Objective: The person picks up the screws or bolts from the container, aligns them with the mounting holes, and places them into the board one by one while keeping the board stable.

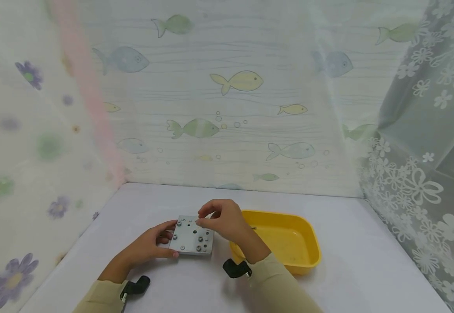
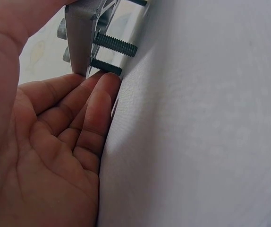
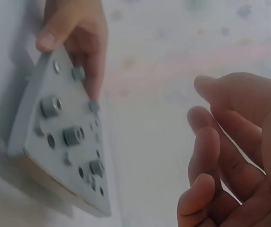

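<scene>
A flat silver metal plate [image 1: 189, 241] with holes and several socket-head bolts [image 3: 72, 135] is held at its left side by my left hand [image 1: 144, 248]. The thumb lies at the plate's near left corner, the other fingers along its left edge. Dark threaded shanks [image 2: 116, 44] stick out beneath the plate in the left wrist view. My right hand [image 1: 228, 219] hovers over the plate's far right part, fingers loosely bent. In the right wrist view that hand [image 3: 234, 146] shows a gap between thumb and index finger, with nothing visible in it, apart from the plate.
A yellow plastic tray [image 1: 314, 252] stands right of the plate, partly behind my right wrist. One small metal pin or screw [image 1: 253, 228] shows at its left side. The white tabletop [image 1: 352, 243] meets patterned curtains at the back and both sides.
</scene>
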Demonstrator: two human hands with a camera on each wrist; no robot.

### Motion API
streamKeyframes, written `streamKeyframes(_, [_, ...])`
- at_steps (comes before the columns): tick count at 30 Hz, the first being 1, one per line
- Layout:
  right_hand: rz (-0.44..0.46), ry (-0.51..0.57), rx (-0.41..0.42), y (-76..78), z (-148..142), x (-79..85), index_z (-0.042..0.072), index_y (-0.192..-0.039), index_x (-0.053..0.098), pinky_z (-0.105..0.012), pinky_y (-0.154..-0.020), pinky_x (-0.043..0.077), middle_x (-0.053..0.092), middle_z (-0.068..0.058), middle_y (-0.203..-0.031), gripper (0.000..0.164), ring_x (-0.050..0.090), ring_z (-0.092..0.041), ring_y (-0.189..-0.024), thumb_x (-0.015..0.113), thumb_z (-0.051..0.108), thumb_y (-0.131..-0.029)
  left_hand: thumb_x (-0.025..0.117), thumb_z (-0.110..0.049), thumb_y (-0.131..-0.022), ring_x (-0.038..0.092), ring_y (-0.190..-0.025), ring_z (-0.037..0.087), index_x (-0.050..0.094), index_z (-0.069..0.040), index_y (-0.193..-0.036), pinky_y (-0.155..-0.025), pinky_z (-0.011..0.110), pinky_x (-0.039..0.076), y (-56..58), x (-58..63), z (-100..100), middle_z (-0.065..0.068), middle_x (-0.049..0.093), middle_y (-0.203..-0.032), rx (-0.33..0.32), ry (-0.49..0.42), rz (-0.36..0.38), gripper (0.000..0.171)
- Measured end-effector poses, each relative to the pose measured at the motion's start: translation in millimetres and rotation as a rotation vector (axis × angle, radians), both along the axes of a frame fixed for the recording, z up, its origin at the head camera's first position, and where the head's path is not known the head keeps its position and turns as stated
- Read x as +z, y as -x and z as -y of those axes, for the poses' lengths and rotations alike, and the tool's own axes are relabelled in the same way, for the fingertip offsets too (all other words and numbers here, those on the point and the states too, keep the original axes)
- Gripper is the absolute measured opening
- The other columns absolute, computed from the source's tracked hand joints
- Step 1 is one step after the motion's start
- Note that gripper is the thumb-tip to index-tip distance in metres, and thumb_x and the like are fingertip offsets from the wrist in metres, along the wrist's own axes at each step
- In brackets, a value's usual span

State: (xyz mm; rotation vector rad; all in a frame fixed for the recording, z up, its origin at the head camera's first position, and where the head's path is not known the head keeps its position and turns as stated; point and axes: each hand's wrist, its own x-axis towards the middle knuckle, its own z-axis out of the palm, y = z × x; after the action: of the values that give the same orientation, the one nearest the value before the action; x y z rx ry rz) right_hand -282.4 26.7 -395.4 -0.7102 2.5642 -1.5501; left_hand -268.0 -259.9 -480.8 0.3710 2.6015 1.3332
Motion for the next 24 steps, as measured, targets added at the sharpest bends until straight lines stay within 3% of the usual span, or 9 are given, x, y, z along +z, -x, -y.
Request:
streamKeyframes(6, [0.064,0.038,0.032,12.2,-24.2,3.8,0.031,-0.099,0.079,-0.036,-0.080,0.056,0.076,0.010,-0.100,0.014,0.070,-0.020,-0.087,0.084,0.034,-0.087,0.095,-0.035,-0.072,0.057,-0.120,0.019,0.043,-0.017,-0.157,-0.105,0.039,0.049,0.0,-0.2,-2.9,0.004,0.058,-0.142,0.031,-0.001,0.013,0.102])
streamKeyframes(13, [0.154,0.022,0.037,25.8,-53.2,8.6,0.029,-0.106,0.080,-0.035,-0.087,0.057,0.078,0.007,-0.104,0.023,0.070,-0.019,-0.097,0.085,0.039,-0.086,0.095,-0.034,-0.072,0.056,-0.121,0.020,0.043,-0.017,-0.157,-0.103,0.031,0.050,-0.2,-0.7,-2.4,0.004,0.056,-0.145,0.026,-0.003,0.006,0.101])
streamKeyframes(24, [0.306,-0.022,0.087,52.7,-94.0,-7.1,0.022,-0.114,0.080,-0.037,-0.092,0.058,0.077,0.002,-0.116,0.031,0.070,-0.020,-0.108,0.083,0.038,-0.087,0.095,-0.035,-0.072,0.056,-0.121,0.020,0.043,-0.017,-0.157,-0.105,0.037,0.049,-0.1,-0.3,-3.4,0.004,0.056,-0.144,0.032,0.005,0.003,0.102])
